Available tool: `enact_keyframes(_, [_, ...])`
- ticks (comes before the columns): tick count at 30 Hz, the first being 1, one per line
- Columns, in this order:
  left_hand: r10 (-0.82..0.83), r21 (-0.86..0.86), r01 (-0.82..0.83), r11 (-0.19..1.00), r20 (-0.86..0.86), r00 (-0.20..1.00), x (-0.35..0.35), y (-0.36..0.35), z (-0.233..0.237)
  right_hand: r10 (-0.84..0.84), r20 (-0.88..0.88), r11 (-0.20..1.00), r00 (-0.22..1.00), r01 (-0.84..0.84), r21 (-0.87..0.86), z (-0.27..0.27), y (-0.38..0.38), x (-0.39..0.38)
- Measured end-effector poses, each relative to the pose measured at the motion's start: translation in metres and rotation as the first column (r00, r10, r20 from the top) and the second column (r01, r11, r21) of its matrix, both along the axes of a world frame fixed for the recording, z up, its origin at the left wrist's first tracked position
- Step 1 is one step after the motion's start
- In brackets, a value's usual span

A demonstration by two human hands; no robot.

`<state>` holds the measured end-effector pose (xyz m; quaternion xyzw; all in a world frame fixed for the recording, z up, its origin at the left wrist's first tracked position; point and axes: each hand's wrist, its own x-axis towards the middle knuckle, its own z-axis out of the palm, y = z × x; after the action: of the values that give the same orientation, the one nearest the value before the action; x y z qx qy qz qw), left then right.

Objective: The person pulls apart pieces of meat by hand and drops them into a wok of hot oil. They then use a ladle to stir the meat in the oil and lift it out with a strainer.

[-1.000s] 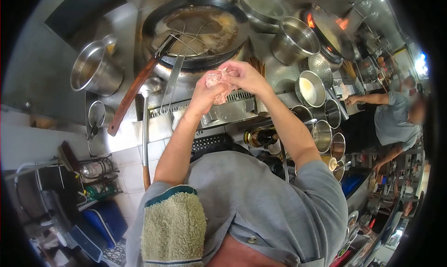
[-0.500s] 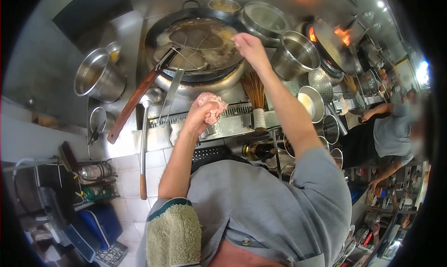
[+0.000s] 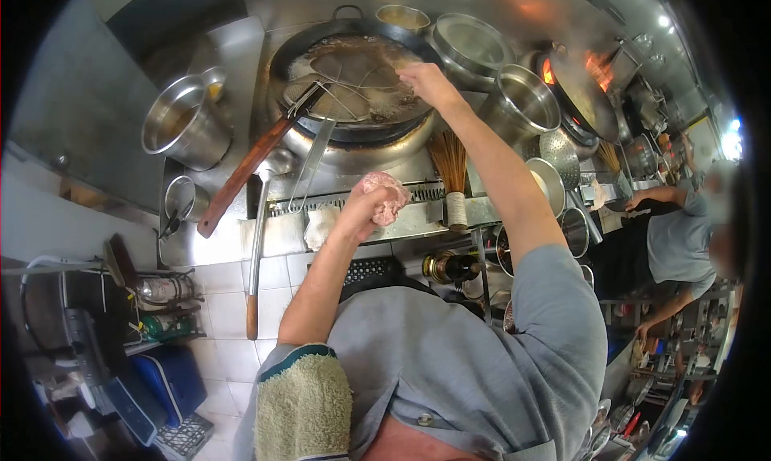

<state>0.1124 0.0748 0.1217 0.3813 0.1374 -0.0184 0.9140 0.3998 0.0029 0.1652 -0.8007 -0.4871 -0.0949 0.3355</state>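
My left hand is closed around a lump of pale pink raw minced meat, which bulges out past the thumb, in front of the stove edge. My right hand reaches over the right side of a large wok of bubbling oil, its fingertips pinched together. Whatever they hold, if anything, is too small to make out. Inside the wok lie round mesh strainers, partly in the oil. One strainer's wooden handle sticks out over the near left rim.
A bamboo brush stands between my arms. A ladle and a metal-handled tool lean left. Steel pots flank the wok. Flames rise around another wok at right. A co-worker stands far right.
The view has shifted slightly, so the stove sits further right. My right hand stays over the wok, fingers still pinched. My left hand keeps hold of the minced meat.
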Motion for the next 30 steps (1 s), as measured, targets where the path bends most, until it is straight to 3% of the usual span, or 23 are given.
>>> enact_keyframes(1, [-0.003, 0.008, 0.003, 1.000, 0.019, 1.000, -0.002, 0.000, -0.003, -0.029, -0.072, 1.000, 0.997, 0.028, -0.011, 0.005, -0.002, -0.003])
enact_keyframes(4, [0.013, 0.029, -0.015, 0.999, 0.054, 0.998, -0.002, 0.001, -0.005, 0.083, -0.470, 0.981, 0.879, 0.010, 0.192, 0.061, -0.015, -0.064])
enact_keyframes(7, [0.075, 0.052, -0.079, 0.995, 0.075, 0.994, -0.003, 0.004, 0.010, 0.417, -0.602, 0.889, 0.680, -0.170, 0.425, 0.050, -0.037, -0.118])
enact_keyframes(9, [0.097, 0.065, -0.108, 0.992, 0.146, 0.985, -0.001, 0.007, 0.022, 0.400, -0.657, 0.910, 0.639, -0.190, 0.369, 0.046, -0.051, -0.146])
enact_keyframes(11, [0.144, 0.150, -0.177, 0.973, 0.209, 0.967, 0.002, 0.009, 0.034, 0.356, -0.637, 0.933, 0.683, -0.219, 0.286, 0.043, -0.062, -0.157])
enact_keyframes(16, [0.059, 0.391, -0.151, 0.908, 0.237, 0.970, 0.007, 0.009, 0.059, 0.221, -0.542, 0.975, 0.811, -0.193, 0.109, 0.067, -0.079, -0.176])
enact_keyframes(20, [0.013, 0.486, -0.153, 0.860, 0.279, 0.960, 0.014, 0.003, 0.067, 0.179, -0.451, 0.981, 0.874, -0.193, 0.016, 0.078, -0.082, -0.180])
enact_keyframes(23, [0.031, 0.686, -0.379, 0.621, 0.462, 0.887, 0.017, 0.001, 0.071, 0.182, -0.403, 0.979, 0.897, -0.204, -0.012, 0.082, -0.083, -0.182])
enact_keyframes(24, [0.028, 0.699, -0.383, 0.603, 0.462, 0.887, 0.015, 0.000, 0.076, 0.183, -0.382, 0.978, 0.906, -0.206, -0.020, 0.084, -0.082, -0.181])
enact_keyframes(27, [0.043, 0.725, -0.427, 0.540, 0.483, 0.875, 0.007, -0.005, 0.091, 0.215, -0.043, 0.972, 0.976, -0.218, -0.087, 0.085, -0.081, -0.183])
enact_keyframes(29, [0.081, 0.723, -0.492, 0.484, 0.523, 0.849, 0.007, -0.008, 0.092, 0.213, 0.027, 0.975, 0.977, -0.210, -0.078, 0.087, -0.078, -0.186])
enact_keyframes(30, [0.067, 0.745, -0.571, 0.345, 0.588, 0.806, 0.008, -0.007, 0.090, 0.211, 0.062, 0.976, 0.976, -0.206, -0.074, 0.088, -0.077, -0.188])
